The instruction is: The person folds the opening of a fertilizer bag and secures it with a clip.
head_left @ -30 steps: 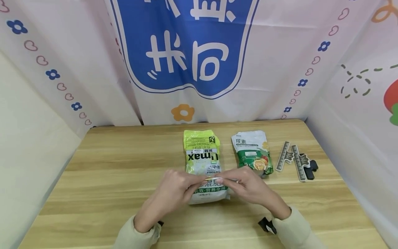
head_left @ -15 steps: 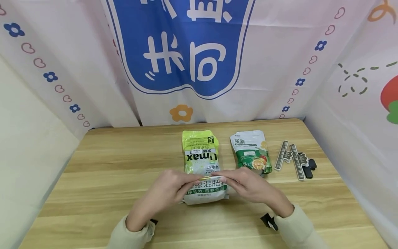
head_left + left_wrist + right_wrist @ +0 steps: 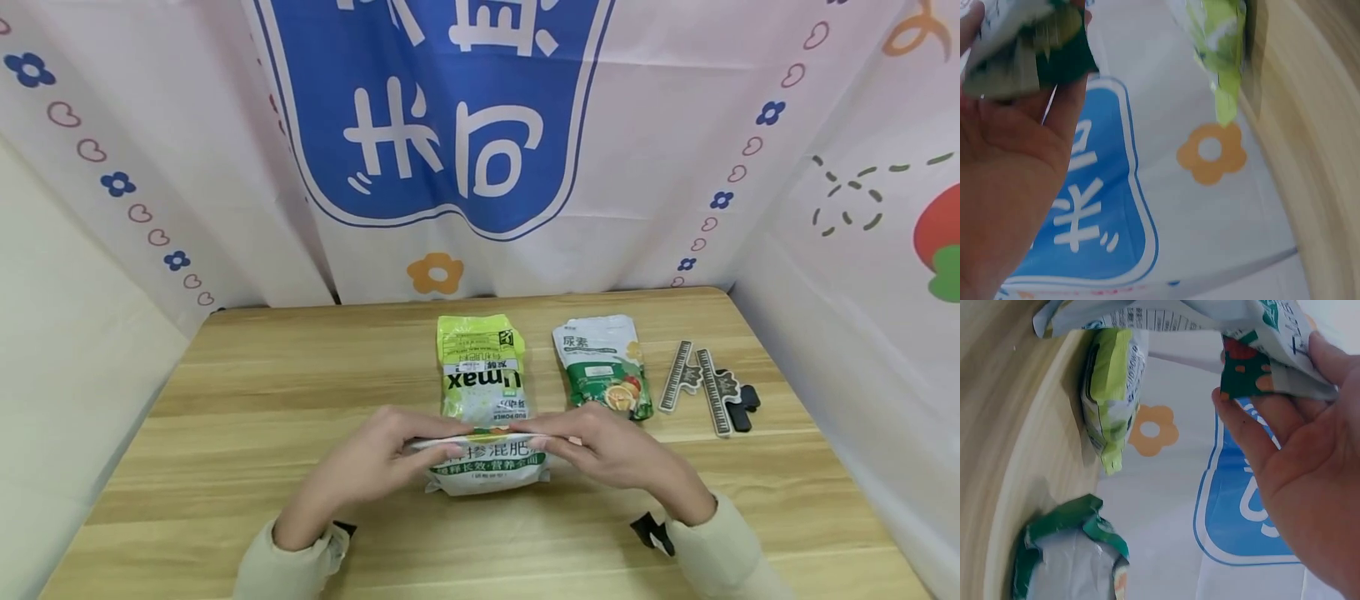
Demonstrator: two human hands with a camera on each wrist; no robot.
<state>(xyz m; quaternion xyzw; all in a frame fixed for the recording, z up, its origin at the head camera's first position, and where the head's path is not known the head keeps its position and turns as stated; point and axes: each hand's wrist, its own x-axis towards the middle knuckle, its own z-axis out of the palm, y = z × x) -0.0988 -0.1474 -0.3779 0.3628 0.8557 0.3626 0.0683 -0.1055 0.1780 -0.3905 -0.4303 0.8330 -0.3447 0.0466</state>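
A white bag with a green printed band (image 3: 491, 473) stands near the middle of the table, its top folded over towards me. My left hand (image 3: 367, 462) pinches the left end of the fold, thumb on the near side and fingers behind. At the right end, my right hand (image 3: 607, 450) pinches it the same way. In the left wrist view, the bag's dark green and white folded part (image 3: 1060, 53) lies between thumb and fingers. The right wrist view has the fold's printed green flap (image 3: 1244, 372) against the fingers of my right hand (image 3: 1310, 462).
Behind the held bag lies a yellow-green bag (image 3: 482, 367). To its right is a white and green bag (image 3: 600, 367) with fruit printed on it. Two ruler-patterned clips (image 3: 679, 379) and a black object (image 3: 742, 408) lie at the right. A printed curtain (image 3: 360, 250) hangs behind the table.
My hands have moved apart along the fold, the left hand going left most. More of the folded edge and the bag's printed front now shows between them.
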